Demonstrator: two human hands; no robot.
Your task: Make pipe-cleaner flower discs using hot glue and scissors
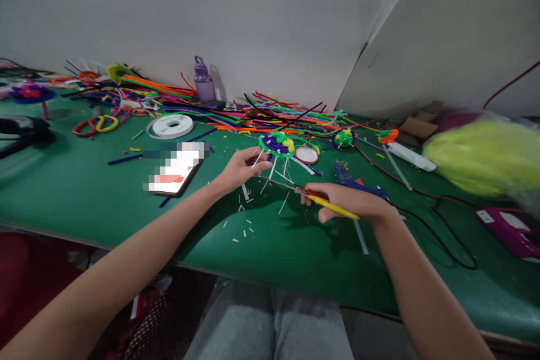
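Observation:
Above the green table, my left hand pinches a round craft piece of purple, green and yellow pipe cleaner with small white dots. Thin white strips hang from its underside. My right hand is closed on scissors with red and yellow handles. Their blades point left, across the hanging strips and just below my left hand. Short white clippings lie on the table beneath.
A phone and a ribbon spool lie to the left. Pipe cleaners and a purple bottle stand along the back. A blue glue gun, cords and a yellow-green bag are at the right.

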